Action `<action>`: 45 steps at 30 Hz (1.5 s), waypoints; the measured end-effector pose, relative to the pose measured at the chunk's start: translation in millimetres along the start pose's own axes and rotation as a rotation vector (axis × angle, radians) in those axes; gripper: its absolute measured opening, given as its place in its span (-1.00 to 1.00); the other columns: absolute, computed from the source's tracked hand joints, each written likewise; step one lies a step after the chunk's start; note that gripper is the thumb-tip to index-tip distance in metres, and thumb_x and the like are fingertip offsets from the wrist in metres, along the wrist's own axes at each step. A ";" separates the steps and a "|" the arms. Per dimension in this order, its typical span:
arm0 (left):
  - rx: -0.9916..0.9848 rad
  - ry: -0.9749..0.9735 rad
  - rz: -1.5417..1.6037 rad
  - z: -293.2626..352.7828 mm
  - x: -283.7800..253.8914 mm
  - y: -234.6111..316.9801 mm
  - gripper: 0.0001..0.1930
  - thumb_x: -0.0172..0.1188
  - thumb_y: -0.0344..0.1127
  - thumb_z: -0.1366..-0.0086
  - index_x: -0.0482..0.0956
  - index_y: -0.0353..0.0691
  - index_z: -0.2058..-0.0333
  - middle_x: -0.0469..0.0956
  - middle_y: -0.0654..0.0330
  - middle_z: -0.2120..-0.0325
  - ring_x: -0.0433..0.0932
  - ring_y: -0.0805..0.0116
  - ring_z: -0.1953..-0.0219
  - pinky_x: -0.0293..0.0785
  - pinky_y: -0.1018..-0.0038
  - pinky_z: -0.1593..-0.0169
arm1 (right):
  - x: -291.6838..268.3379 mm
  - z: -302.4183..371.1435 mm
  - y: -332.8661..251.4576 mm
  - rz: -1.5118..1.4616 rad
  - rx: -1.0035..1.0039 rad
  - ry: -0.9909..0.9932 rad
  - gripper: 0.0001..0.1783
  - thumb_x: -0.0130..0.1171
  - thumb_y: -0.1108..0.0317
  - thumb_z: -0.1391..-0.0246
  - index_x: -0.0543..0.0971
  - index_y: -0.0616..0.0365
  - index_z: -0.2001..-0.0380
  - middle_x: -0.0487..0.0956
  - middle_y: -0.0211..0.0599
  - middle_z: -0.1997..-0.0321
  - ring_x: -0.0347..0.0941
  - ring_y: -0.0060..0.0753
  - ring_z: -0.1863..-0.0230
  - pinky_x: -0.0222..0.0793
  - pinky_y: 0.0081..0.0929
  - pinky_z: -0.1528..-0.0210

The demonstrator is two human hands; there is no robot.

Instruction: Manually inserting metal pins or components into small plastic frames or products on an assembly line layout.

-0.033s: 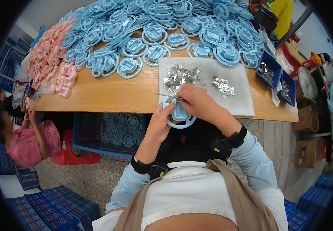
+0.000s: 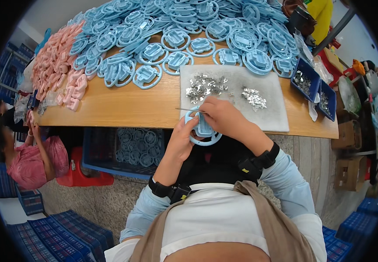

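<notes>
Work on one blue ring piece, mid-frame in the head view, seems unfinished: left hand gripping its rim, right hand pinching one thin tool. Two piles of metal bits lie upper centre. Heaped rings, top, look left to do; those in one crate, left of centre, perhaps done. Both overlap beyond counting.

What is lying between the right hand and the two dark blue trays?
The white pad, bearing a small heap of silvery metal pieces, then a strip of wooden table; this shows in the head view.
</notes>
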State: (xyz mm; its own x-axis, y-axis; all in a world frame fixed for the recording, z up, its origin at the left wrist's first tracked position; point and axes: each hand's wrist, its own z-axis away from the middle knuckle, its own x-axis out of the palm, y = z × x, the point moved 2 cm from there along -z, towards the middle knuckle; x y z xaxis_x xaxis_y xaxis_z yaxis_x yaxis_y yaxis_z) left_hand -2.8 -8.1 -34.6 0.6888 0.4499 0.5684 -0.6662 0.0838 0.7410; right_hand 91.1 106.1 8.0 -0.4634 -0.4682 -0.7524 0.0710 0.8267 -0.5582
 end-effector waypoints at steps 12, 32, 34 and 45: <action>0.047 0.036 -0.024 -3.4 -8.7 -7.8 -0.72 0.01 -0.25 -0.26 0.35 -0.18 0.08 0.46 0.31 0.36 0.47 0.57 0.36 0.47 0.58 0.36 | 9.5 29.5 -21.9 0.239 0.086 0.092 -0.71 0.15 0.40 0.12 0.48 0.12 0.23 0.39 -0.29 0.45 0.43 -0.23 0.56 0.34 -0.38 0.58; 0.064 -0.015 -0.040 -3.9 -7.5 -8.8 -0.66 0.03 -0.22 -0.24 0.35 -0.24 0.06 0.47 0.26 0.30 0.49 0.52 0.30 0.48 0.56 0.26 | 12.1 34.6 -25.8 0.329 0.141 -0.008 -0.60 0.15 0.23 0.05 0.47 0.03 0.08 0.44 -0.31 0.54 0.43 -0.26 0.59 0.28 -0.37 0.63; 0.068 -0.036 -0.054 -9.5 -13.8 -11.7 -0.67 0.02 -0.23 -0.24 0.35 -0.24 0.07 0.47 0.25 0.28 0.50 0.52 0.28 0.49 0.55 0.25 | 4.6 32.9 -29.3 0.337 0.188 -0.105 -0.57 0.14 0.23 0.03 0.44 0.02 0.03 0.45 -0.28 0.53 0.44 -0.23 0.58 0.29 -0.34 0.61; 0.099 0.041 0.054 -2.3 -1.8 -9.8 -0.71 0.04 -0.28 -0.25 0.35 -0.23 0.08 0.49 0.23 0.32 0.52 0.48 0.31 0.51 0.52 0.29 | 13.2 61.5 -33.3 0.287 0.268 0.123 -0.51 0.05 0.51 0.09 0.43 -0.08 0.01 0.40 -0.27 0.55 0.40 -0.17 0.61 0.31 -0.32 0.57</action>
State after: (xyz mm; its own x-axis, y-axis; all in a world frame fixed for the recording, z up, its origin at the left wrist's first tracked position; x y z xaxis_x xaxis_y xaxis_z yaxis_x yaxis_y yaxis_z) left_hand 1.8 -7.7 -43.7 0.6393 0.4876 0.5945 -0.6690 -0.0284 0.7427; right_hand 137.0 53.3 -4.9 -0.4920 -0.1760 -0.8526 0.4327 0.8003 -0.4150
